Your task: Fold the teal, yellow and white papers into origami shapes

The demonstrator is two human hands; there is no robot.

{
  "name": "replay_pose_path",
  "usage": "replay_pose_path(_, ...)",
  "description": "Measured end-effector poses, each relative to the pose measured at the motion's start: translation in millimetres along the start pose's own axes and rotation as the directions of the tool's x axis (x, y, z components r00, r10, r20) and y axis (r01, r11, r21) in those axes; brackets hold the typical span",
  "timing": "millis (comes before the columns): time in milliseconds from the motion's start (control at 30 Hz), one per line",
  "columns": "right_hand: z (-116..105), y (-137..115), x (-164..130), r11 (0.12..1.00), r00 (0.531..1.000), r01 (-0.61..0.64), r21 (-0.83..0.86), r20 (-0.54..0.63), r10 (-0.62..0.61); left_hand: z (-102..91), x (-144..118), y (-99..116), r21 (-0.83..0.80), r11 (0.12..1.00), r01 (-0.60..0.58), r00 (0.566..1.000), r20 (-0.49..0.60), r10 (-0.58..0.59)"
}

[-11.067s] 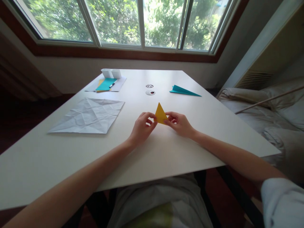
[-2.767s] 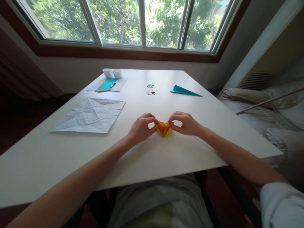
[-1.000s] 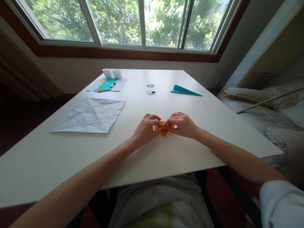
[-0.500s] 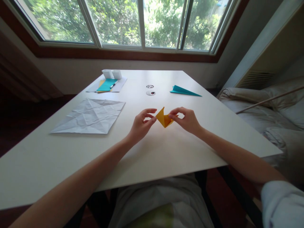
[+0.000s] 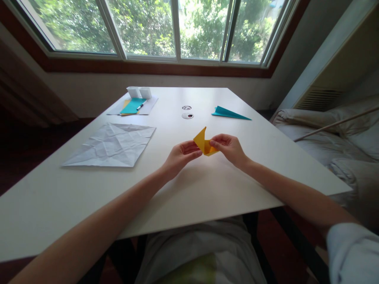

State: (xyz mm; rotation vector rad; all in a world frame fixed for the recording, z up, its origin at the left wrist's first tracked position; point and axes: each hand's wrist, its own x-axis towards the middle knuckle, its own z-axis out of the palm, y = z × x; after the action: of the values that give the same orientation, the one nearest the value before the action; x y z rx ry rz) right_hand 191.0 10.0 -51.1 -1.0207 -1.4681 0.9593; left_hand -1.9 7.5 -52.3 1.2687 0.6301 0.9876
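Observation:
A folded yellow paper boat (image 5: 200, 141) is held just above the table, one pointed end sticking up toward the left. My right hand (image 5: 230, 146) pinches its right side between thumb and fingers, hiding that end. At its lower left, my left hand (image 5: 183, 154) has thumb and fingers closed on the paper near the base of the raised point.
On the white table (image 5: 166, 209) lie a creased white sheet (image 5: 114, 144), a teal paper plane (image 5: 229, 113) and two round stickers or discs (image 5: 187, 116). Farther back left are two small white boxes (image 5: 145, 92), teal paper (image 5: 133, 105) and a pen (image 5: 141, 105).
My left hand has slid from the paper's left tip down to its lower side. The raised point now stands a little higher, and my right fingers keep their pinch.

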Motion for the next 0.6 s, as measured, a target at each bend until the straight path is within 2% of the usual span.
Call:
replay_pose_path(300, 0.8, -4.9, -2.8, 1.000, 0.991, -0.011, -0.028, 0.136, 0.015, -1.0, 1.3, -2.0, -0.043, 0.999, -0.018, 0.998, -0.056, 0.016)
replay_pose_path(600, 3.5, -4.8, -4.2, 0.998, 0.975, -0.020, -0.066, 0.221, 0.034, 1.3, 0.7, -3.2, -0.051, 0.999, -0.018, 0.995, -0.096, 0.013)
